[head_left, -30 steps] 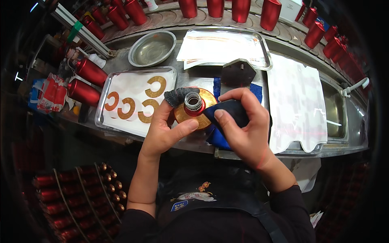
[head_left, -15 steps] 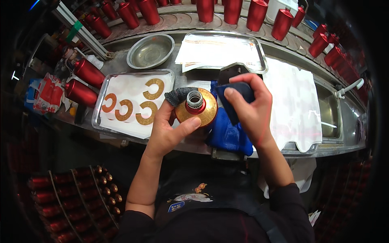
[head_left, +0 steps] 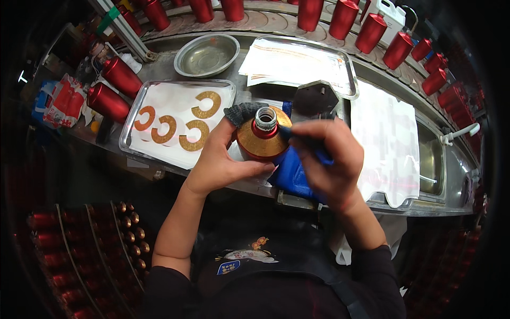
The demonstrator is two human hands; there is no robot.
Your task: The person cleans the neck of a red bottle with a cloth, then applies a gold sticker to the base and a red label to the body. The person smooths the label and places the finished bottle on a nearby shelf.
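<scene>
A red bottle (head_left: 247, 151) with a bare threaded silver neck is gripped by my left hand (head_left: 215, 162), whose fingers wrap round its side. Dark grey knitted covers sleeve some of those fingers. A gold ring-shaped label (head_left: 256, 141) lies around the bottle's shoulder. My right hand (head_left: 337, 154), slightly blurred, pinches a dark blue flat pad, mostly hidden behind the fingers; its edge meets the label's right side. Below the bottle and right hand lies a bright blue cloth (head_left: 295, 173). Behind the right hand stands a dark angular holder (head_left: 314, 99).
Several C-shaped gold labels (head_left: 194, 136) lie on a white-lined tray (head_left: 125, 139) at left. A metal bowl (head_left: 207, 55) and a tray of white sheets (head_left: 353, 91) stand behind. Red bottles (head_left: 344, 18) line the conveyor (head_left: 276, 20). A sink (head_left: 431, 159) is at right.
My right hand has brought the blue pad down and left onto the bottle's shoulder. The bottle stays in my left hand, its thumb now lower on the side. The whole view has shifted slightly.
</scene>
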